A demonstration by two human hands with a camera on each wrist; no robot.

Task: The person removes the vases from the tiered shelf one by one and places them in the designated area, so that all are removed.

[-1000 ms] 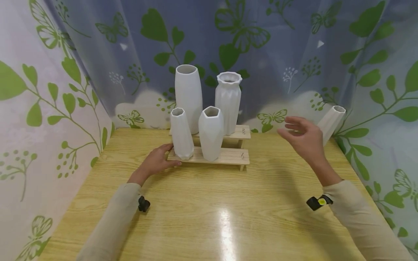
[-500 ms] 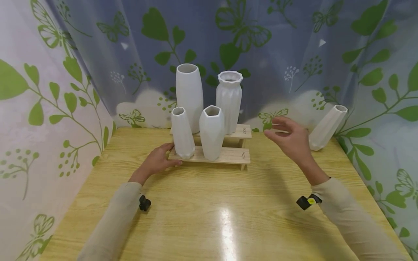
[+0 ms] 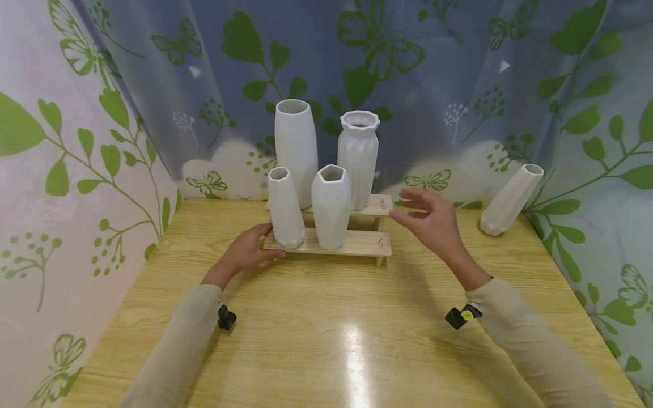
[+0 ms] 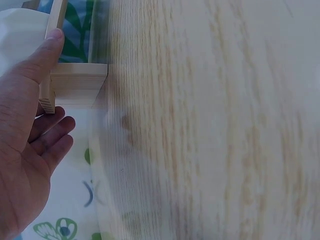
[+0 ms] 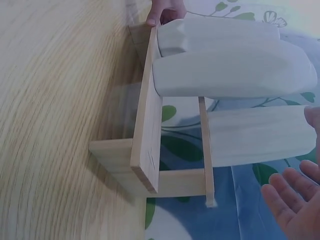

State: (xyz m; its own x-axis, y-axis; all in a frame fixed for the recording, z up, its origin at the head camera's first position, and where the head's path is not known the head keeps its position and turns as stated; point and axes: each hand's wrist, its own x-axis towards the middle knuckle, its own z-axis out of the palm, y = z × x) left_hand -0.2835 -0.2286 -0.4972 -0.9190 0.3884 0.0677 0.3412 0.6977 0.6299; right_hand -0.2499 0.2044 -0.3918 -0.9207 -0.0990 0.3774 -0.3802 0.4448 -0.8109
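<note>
A two-tier wooden stand [image 3: 364, 243] bears white vases. A tall smooth vase [image 3: 297, 158] and a fluted vase [image 3: 358, 167] with a scalloped rim stand on the upper tier. Below are a slim tapered vase [image 3: 287, 212] and a faceted vase [image 3: 331, 212]. My left hand [image 3: 244, 252] grips the lower tier's left end, its thumb [image 4: 45, 55] along the front edge in the left wrist view. My right hand [image 3: 431, 221] hovers by the stand's right end, fingers apart and holding nothing; in the right wrist view its fingers [image 5: 282, 197] are clear of the boards.
Another white vase [image 3: 512, 199] leans to the right at the table's back right corner, near the curtain. Patterned curtains [image 3: 433, 85] enclose the wood-grain table [image 3: 285, 328] behind and on both sides.
My right hand has moved left, away from the leaning vase and up to the stand's right end. The left hand keeps its hold, and the vases on the stand have not moved.
</note>
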